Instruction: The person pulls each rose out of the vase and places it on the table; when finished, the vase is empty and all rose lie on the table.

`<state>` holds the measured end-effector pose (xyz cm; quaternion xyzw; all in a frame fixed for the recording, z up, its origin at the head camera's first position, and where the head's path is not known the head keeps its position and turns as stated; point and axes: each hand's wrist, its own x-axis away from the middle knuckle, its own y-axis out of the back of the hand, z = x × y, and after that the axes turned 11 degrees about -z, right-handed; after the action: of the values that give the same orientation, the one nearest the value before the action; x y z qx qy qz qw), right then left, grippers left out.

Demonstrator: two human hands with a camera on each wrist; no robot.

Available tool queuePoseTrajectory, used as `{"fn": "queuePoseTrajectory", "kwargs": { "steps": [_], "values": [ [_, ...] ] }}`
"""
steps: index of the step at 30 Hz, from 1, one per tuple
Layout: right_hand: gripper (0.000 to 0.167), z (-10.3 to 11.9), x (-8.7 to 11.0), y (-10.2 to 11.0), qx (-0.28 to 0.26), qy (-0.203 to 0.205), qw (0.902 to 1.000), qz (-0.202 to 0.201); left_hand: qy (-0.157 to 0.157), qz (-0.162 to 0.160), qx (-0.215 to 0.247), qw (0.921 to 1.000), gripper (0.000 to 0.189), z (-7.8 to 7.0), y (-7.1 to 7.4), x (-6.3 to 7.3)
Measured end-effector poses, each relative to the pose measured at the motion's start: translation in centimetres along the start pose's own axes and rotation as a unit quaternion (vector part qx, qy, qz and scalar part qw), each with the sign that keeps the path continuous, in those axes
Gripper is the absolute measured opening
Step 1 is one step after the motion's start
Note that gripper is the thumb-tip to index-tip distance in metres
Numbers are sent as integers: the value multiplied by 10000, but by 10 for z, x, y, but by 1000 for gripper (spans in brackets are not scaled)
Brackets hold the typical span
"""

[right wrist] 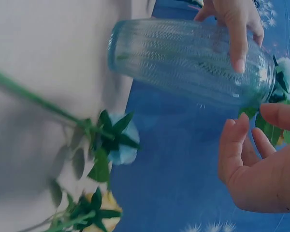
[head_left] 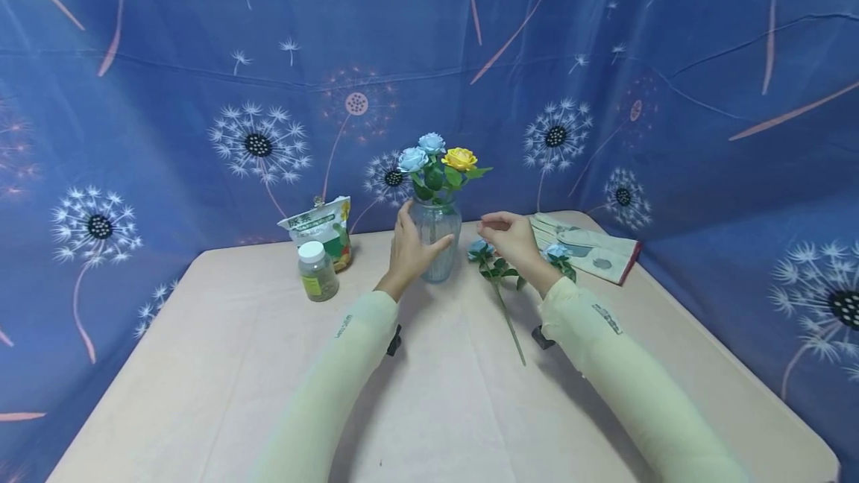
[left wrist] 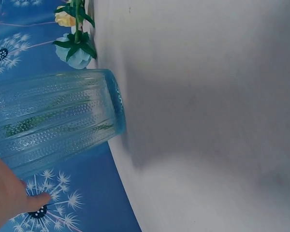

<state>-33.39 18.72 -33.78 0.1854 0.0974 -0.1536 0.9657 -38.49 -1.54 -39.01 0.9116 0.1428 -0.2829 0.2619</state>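
Observation:
A clear ribbed glass vase (head_left: 439,248) stands upright on the table with two blue roses (head_left: 421,153) and a yellow rose (head_left: 460,159) in it. My left hand (head_left: 412,248) holds the vase from the left, its thumb across the near side, as the right wrist view also shows. To the right of the vase my right hand (head_left: 511,238) hovers with loosely bent fingers and nothing between them. Beneath it, a blue rose (right wrist: 123,140) with a long green stem lies on the table. Beside that lies another rose (right wrist: 108,210), yellow in the right wrist view.
Left of the vase stand a small white-lidded jar (head_left: 318,272) and a printed pouch (head_left: 329,229) behind it. A pale pair of gloves (head_left: 600,248) lies at the back right. A blue dandelion-print curtain (head_left: 429,36) hangs behind the table (head_left: 429,408).

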Motion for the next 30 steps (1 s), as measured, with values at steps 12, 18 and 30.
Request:
{"fn": "queuePoseTrajectory", "kwargs": {
  "steps": [12, 18, 30],
  "values": [
    [38, 21, -3, -33, -375, 291, 9981, -388, 24, -213, 50, 9998, 110, 1, -2, 2],
    [38, 27, -7, -44, -291, 515, 9972, -465, 253, -142, 85, 9995, 109, 0, -2, 0],
    [32, 28, -13, -50, -488, 571, 9943, -762, 222, 35, 379, 9990, 108, 0, -2, 0]
  ]
}}
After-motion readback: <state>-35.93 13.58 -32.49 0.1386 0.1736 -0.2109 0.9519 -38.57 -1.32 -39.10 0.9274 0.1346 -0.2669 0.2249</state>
